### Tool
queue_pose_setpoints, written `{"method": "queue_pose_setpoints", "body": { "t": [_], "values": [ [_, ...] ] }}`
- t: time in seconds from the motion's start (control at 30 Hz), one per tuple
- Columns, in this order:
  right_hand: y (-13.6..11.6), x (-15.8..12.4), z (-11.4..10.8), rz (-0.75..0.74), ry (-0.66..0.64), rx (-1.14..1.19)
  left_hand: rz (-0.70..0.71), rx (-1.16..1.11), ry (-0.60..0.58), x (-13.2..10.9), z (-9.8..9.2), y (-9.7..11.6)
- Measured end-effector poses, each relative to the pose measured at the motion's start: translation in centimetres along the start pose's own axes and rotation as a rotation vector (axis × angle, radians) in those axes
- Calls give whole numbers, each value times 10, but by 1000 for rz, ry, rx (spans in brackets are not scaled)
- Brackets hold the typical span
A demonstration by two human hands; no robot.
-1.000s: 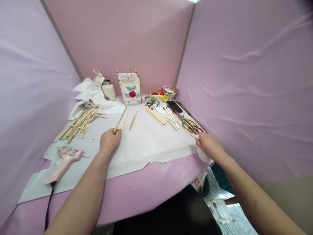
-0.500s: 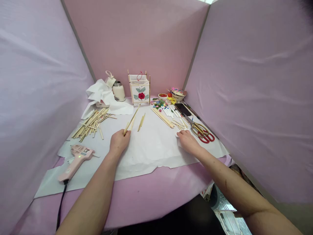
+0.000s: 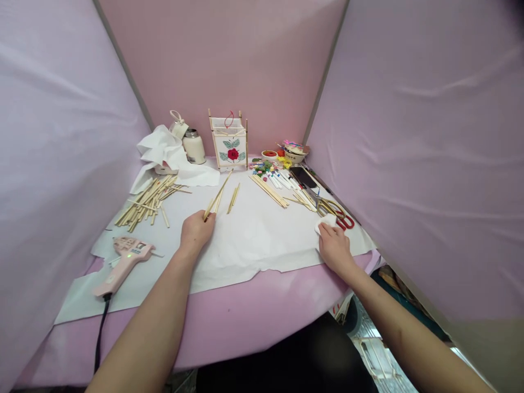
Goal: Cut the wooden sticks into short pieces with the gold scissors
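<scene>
A pink-covered table (image 3: 229, 338) carries a wide white paper sheet (image 3: 262, 234). On it, a heap of bamboo sticks (image 3: 147, 203) lies to the left, a pink hot glue gun (image 3: 125, 263) sits nearer the edge, and a paper lantern (image 3: 229, 143) stands at the back. The left hand (image 3: 196, 232) is closed around the lower ends of thin bamboo sticks (image 3: 218, 197), which point away over the sheet. The right hand (image 3: 334, 250) rests on a white paper scrap (image 3: 325, 225), just beside red-handled scissors (image 3: 346, 222); whether it grips the scrap is hard to tell.
</scene>
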State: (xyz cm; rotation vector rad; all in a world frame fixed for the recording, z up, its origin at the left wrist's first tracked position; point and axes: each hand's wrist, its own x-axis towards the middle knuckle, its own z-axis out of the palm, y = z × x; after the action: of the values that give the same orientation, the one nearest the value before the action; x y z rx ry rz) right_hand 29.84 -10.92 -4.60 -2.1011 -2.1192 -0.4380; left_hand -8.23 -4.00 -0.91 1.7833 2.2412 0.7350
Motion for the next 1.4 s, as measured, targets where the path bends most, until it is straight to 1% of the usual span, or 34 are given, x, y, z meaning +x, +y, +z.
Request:
{"method": "queue_pose_setpoints", "body": {
  "t": [0.07, 0.1, 0.13, 0.17, 0.2, 0.23, 0.27, 0.33, 0.37, 0.4, 0.43, 0.5, 0.57, 0.63, 0.7, 0.73, 0.77, 0.83, 0.87, 0.9, 0.93, 1.0, 1.07, 1.13, 1.2, 1.3, 1.4],
  "values": [
    [21, -31, -1, 3, 32, -30, -5, 6, -1, 0, 1, 0],
    [33, -47, -2, -10, 21, -52, -8, 11, 1, 1, 1, 0],
    [45, -62, -3, -11, -29, -74, -10, 16, 4, 1, 1, -1],
    [57, -77, -4, 6, -117, -91, -10, 20, 5, 1, 2, -1],
    [68, -92, -4, 40, -256, -90, -7, 22, 3, 2, 2, -1],
    [79, -105, -4, 59, -431, -65, -4, 21, 0, 2, 1, -1],
    [89, -116, -4, 74, -540, -42, -3, 19, -2, 2, 1, 0],
    [104, -129, -7, 108, -674, 15, -7, 12, -6, 2, 0, 0],
    [110, -131, -11, 146, -691, 43, -13, 9, -7, 2, 0, 0],
    [114, -128, -18, 185, -675, 71, -18, 5, -7, 2, 0, 0],
    [115, -121, -28, 218, -624, 93, -21, 3, -6, 2, -1, 0],
    [114, -97, -54, 236, -462, 113, -24, -1, -3, 2, -1, 0],
    [107, -62, -81, 223, -280, 111, -29, -10, -3, 2, -2, 1],
    [97, -17, -99, 164, -79, 111, -39, -22, -7, 1, -3, 1],
    [90, 33, -105, 57, 73, 85, -46, -37, -12, 0, -5, 2],
    [87, 59, -103, 29, 133, 59, -47, -42, -14, 0, -5, 3],
    [85, 84, -98, 3, 157, 28, -46, -47, -18, 0, -6, 3],
    [82, 130, -83, -1, 148, 1, -44, -48, -28, -1, -7, 4],
    [81, 148, -74, 5, 72, -63, -44, -45, -32, -1, -8, 4],
    [79, 164, -65, -2, 27, -77, -43, -40, -33, -1, -8, 4],
    [78, 176, -55, -15, -21, -87, -43, -35, -34, -1, -8, 4],
    [75, 191, -38, -57, -128, -89, -40, -30, -32, 0, -8, 4],
    [74, 198, -25, -101, -224, -85, -32, -34, -29, 0, -8, 3],
    [73, 200, -19, -129, -285, -82, -41, -49, -27, -1, -8, 3],
    [72, 202, -19, -132, -299, -78, -70, -87, -16, 0, -10, 4],
    [74, 199, -25, -86, -285, -60, -110, -188, 47, -1, -15, 6],
    [79, 182, -28, -9, -344, -10, -90, -299, 97, -5, -20, 12]
  ]
}}
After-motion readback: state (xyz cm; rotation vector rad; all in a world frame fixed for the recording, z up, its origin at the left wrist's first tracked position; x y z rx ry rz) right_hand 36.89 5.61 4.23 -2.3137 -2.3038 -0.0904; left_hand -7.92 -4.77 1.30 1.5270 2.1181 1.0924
